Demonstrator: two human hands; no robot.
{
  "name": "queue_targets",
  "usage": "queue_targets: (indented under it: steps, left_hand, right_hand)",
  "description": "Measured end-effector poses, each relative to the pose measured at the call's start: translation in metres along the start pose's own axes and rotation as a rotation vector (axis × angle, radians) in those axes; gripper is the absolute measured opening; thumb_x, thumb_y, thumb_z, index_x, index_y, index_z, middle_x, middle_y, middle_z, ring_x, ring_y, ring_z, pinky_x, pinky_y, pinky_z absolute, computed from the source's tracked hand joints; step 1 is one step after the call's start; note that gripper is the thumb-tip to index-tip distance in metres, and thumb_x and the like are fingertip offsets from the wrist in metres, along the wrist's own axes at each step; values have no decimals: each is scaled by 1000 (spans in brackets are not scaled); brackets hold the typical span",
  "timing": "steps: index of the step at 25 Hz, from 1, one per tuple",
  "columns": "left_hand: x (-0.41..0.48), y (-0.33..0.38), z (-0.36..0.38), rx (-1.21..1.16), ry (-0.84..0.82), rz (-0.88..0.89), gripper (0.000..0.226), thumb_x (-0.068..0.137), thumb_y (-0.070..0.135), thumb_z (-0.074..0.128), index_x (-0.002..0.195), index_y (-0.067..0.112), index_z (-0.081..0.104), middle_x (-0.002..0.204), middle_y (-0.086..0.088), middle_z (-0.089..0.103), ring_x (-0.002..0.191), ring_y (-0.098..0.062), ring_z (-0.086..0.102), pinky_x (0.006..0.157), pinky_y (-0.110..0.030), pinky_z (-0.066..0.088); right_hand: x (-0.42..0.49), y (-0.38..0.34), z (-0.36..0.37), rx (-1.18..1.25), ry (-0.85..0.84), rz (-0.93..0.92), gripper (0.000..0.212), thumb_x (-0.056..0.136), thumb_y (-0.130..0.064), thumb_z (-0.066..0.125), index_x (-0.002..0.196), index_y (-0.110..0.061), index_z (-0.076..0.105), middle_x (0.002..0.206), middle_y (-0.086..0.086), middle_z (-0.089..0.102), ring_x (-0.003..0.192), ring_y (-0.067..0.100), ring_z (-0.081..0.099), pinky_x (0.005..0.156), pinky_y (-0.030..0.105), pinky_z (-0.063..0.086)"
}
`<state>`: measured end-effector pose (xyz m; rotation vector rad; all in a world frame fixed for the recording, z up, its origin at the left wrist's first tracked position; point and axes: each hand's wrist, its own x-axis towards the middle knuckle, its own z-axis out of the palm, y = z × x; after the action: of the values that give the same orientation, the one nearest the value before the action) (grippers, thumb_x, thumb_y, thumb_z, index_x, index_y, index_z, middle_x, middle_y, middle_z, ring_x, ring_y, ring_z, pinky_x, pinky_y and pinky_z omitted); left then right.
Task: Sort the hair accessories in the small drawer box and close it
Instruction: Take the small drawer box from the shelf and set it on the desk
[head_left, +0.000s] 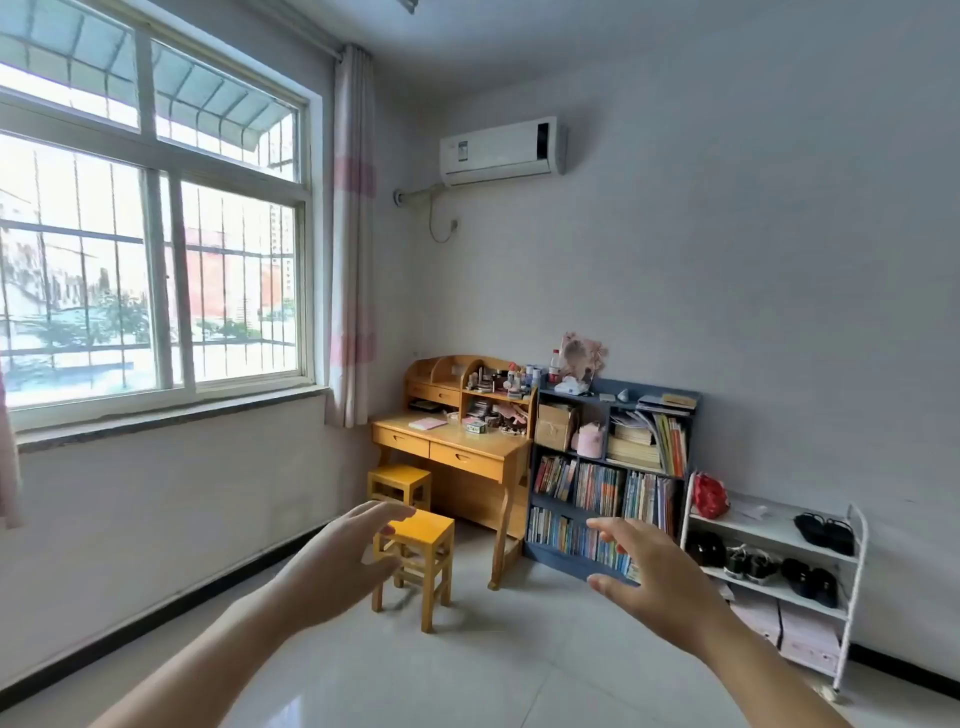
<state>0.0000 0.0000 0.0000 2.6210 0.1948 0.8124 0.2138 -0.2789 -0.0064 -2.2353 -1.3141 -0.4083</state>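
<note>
Drawer box undiscernible on the desk (453, 439) beyond left hand (340, 564) and right hand (652, 571), both empty, fingers spread; stool (422, 529) between could trip the person.

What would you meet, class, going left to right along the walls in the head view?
Window → pink curtain → wooden desk → blue bookshelf → white shoe rack.

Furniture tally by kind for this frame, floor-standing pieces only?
Stools: 2
Desk: 1
Bookshelf: 1
Shoe rack: 1
Total: 5
</note>
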Motion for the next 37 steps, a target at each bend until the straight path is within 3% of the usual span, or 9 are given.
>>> queue_targets:
  steps: [11, 23, 33, 37]
  left_hand:
    - [143, -54, 54, 2, 56, -64, 50, 83, 15, 66, 126, 31, 47, 123, 8, 55, 105, -3, 55, 87, -23, 52]
    - [258, -135, 116, 34, 46, -150, 48, 83, 18, 65, 125, 33, 48, 120, 11, 54, 105, -4, 55, 87, -19, 47]
    - [394, -284, 146, 63, -32, -103, 47, 84, 22, 64, 122, 41, 45, 122, 17, 52, 103, 2, 54, 85, -14, 46]
    - [448, -335, 154, 54, -19, -92, 47, 84, 22, 64, 126, 35, 47, 124, 13, 53, 104, 0, 54, 86, -15, 46]
  right_hand:
    - [136, 112, 35, 53, -17, -24, 52, 80, -42, 65, 127, -38, 42, 116, -20, 48, 108, 1, 47, 88, 21, 39]
    - [259, 208, 103, 91, -80, -50, 53, 81, -41, 65, 128, -37, 41, 112, -19, 49, 107, 2, 47, 92, 23, 42]
    - [420, 266, 183, 39, -59, 20, 52, 82, -42, 62, 129, -39, 40, 118, -19, 49, 109, -1, 44, 86, 20, 36]
    - [475, 279, 213, 37, -51, 29, 52, 83, -42, 61, 129, -40, 39, 117, -20, 46, 108, -1, 43, 86, 19, 36]
